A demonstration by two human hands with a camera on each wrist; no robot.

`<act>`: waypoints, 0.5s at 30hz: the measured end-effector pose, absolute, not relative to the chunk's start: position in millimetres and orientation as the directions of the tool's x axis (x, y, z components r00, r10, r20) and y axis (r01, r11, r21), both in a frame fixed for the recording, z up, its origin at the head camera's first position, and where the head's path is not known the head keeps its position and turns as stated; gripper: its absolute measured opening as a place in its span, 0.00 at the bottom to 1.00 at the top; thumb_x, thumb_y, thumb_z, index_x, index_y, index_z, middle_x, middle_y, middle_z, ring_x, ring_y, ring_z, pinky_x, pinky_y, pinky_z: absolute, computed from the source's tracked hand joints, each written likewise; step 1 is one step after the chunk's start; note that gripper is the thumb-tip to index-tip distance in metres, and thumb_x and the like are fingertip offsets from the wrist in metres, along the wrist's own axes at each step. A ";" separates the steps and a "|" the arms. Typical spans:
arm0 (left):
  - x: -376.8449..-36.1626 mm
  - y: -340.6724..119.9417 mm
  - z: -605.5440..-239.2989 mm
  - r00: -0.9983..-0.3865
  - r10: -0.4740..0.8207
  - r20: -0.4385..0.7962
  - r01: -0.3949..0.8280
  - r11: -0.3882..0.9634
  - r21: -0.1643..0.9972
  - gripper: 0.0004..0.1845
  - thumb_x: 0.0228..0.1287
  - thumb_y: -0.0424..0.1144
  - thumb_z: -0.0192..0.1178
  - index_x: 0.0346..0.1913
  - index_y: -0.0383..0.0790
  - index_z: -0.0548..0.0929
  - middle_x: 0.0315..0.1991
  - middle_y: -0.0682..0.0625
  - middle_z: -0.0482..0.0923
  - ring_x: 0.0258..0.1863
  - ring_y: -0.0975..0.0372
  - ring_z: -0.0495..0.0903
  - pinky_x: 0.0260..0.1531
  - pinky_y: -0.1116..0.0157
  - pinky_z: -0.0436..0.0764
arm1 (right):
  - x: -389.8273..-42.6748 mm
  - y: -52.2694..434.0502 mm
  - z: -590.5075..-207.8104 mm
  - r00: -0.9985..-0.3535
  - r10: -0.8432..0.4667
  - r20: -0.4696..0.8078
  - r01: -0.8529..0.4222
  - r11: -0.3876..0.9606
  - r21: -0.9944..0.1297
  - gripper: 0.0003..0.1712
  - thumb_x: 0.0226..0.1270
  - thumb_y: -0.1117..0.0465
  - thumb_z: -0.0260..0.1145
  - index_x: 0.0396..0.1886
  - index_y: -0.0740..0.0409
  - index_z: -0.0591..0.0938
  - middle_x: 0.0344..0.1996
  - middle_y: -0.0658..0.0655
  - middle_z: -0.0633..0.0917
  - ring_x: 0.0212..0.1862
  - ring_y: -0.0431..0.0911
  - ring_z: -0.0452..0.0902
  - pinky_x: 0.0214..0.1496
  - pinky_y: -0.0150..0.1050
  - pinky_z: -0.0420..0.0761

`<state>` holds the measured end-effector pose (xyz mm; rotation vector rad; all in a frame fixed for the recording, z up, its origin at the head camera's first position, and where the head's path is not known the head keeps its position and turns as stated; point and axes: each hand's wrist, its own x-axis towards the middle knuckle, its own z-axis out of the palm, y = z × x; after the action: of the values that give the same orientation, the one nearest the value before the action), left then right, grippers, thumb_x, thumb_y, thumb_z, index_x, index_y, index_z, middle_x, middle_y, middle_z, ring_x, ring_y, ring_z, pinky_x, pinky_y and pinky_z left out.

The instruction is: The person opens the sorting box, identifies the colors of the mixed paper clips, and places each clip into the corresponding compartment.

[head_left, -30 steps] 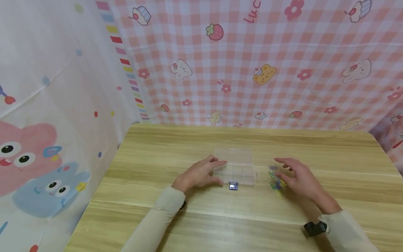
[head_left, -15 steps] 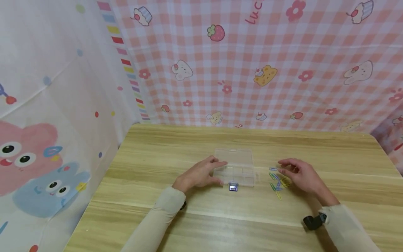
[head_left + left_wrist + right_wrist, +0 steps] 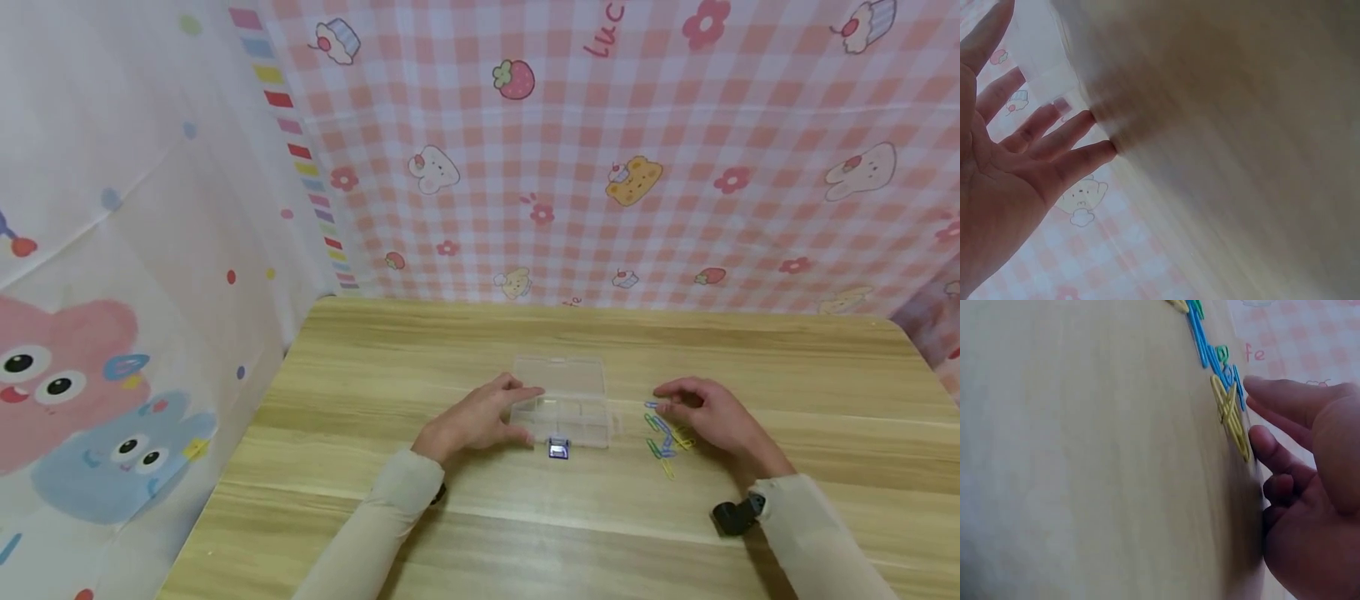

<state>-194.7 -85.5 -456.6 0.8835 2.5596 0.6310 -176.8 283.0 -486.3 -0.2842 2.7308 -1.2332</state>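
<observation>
A clear plastic compartment box [image 3: 564,410] lies on the wooden table [image 3: 465,333], its lid [image 3: 558,372] folded open toward the back. My left hand [image 3: 527,412] rests against the box's left side with fairly straight fingers; the left wrist view shows those fingers [image 3: 1066,134] touching the box [image 3: 1041,59]. Right of the box lies a small heap of coloured paper clips [image 3: 663,435]. My right hand [image 3: 666,402] hovers over their far side, fingers loosely curled, holding nothing that I can see. In the right wrist view its fingertips [image 3: 1254,384] are beside the yellow and blue paper clips [image 3: 1227,394].
A small blue and silver clip [image 3: 557,450] lies just in front of the box. Patterned cloth walls [image 3: 600,167] enclose the table at the back and on the left. Bare wood stretches in front of my arms and toward the back edge.
My right hand has drawn in slightly toward the clips and its fingers have curled a little more. The left hand stays against the box.
</observation>
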 end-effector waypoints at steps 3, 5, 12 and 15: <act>-193.9 -84.9 -458.4 -0.738 0.650 -0.180 0.490 0.700 0.519 0.39 0.63 0.53 0.67 0.75 0.54 0.65 0.66 0.48 0.66 0.54 0.60 0.73 0.58 0.60 0.75 | -175.7 285.0 -488.7 -0.973 -0.230 -0.030 -0.133 0.657 -0.742 0.14 0.68 0.58 0.68 0.50 0.60 0.85 0.37 0.54 0.80 0.38 0.42 0.70 0.40 0.32 0.71; -194.1 -84.6 -458.6 -0.737 0.653 -0.174 0.496 0.698 0.516 0.39 0.63 0.53 0.66 0.75 0.54 0.65 0.65 0.47 0.66 0.52 0.61 0.73 0.56 0.61 0.76 | -175.4 286.1 -490.5 -0.973 -0.231 -0.014 -0.147 0.664 -0.733 0.13 0.68 0.58 0.69 0.49 0.59 0.86 0.36 0.53 0.80 0.38 0.41 0.70 0.40 0.32 0.70; -194.6 -83.6 -456.8 -0.746 0.637 -0.194 0.465 0.707 0.533 0.39 0.62 0.52 0.68 0.75 0.55 0.65 0.64 0.48 0.67 0.47 0.62 0.72 0.53 0.62 0.76 | -176.8 285.7 -493.2 -0.972 -0.236 -0.004 -0.158 0.664 -0.731 0.11 0.68 0.59 0.68 0.47 0.57 0.86 0.35 0.53 0.79 0.38 0.42 0.69 0.40 0.33 0.69; -194.5 -83.2 -455.6 -0.748 0.633 -0.202 0.455 0.710 0.537 0.39 0.61 0.52 0.68 0.75 0.55 0.66 0.64 0.48 0.67 0.46 0.62 0.72 0.52 0.63 0.76 | -177.0 285.0 -492.9 -0.974 -0.225 -0.031 -0.128 0.658 -0.742 0.12 0.68 0.60 0.68 0.48 0.58 0.86 0.35 0.54 0.78 0.38 0.44 0.68 0.39 0.33 0.69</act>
<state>-194.5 -83.2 -455.6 0.8450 2.5448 0.6580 -177.0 285.0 -492.9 -0.2944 2.7499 -1.2172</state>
